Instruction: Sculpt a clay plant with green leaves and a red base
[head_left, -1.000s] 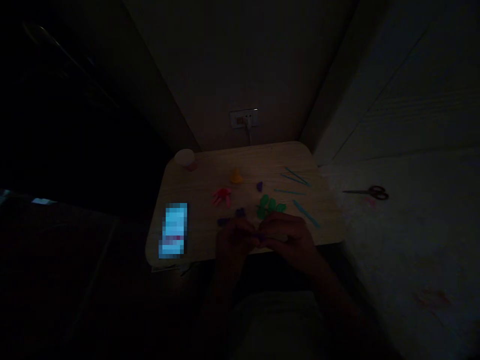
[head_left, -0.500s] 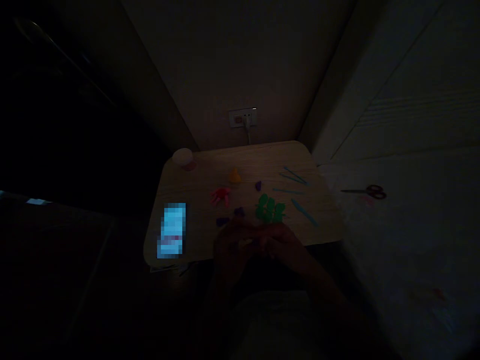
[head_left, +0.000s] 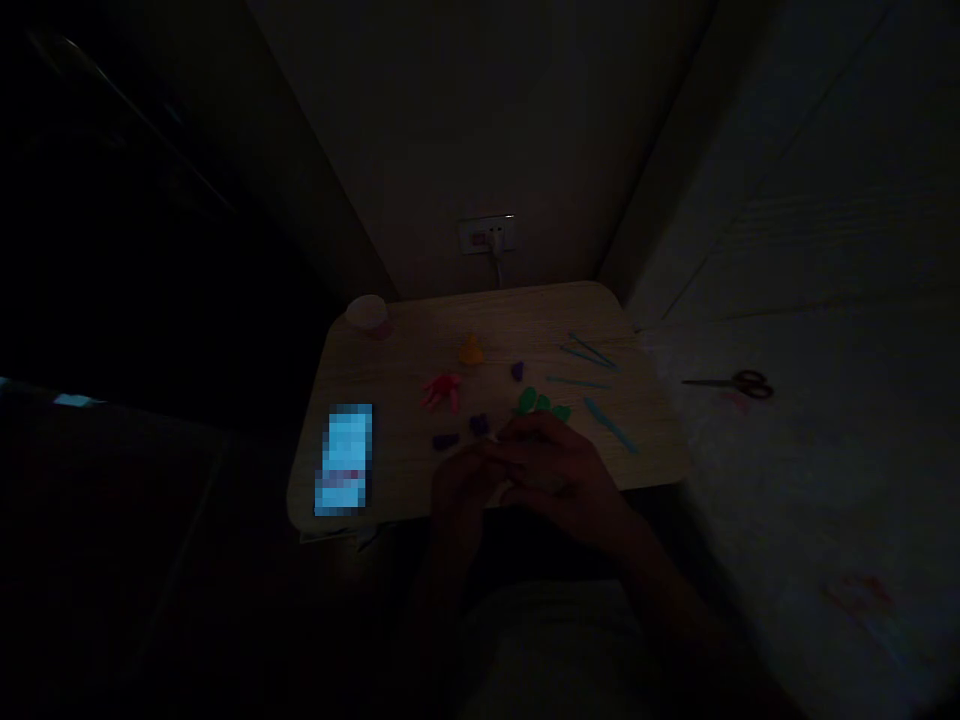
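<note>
Fingers [head_left: 551,422] of both hands [head_left: 457,490] [head_left: 574,475] meet, any pinch too dark to tell, near three purple pieces [head_left: 445,441] [head_left: 479,425] [head_left: 518,371] and four blue tools [head_left: 610,424].

- Flat rectangular phone [head_left: 343,460] with glowing blue, pixelated screen, on the pale wooden tabletop [head_left: 405,370]
- White rectangular wall socket [head_left: 468,240], pale cable [head_left: 499,272] plugged in
- Dark-handled scissors [head_left: 729,383], right of the tabletop

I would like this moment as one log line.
left hand: beside right hand, grip unclear | right hand: partly hiding green piece, grip unclear | table: purple pieces, pink-red figure | light: dim
</note>
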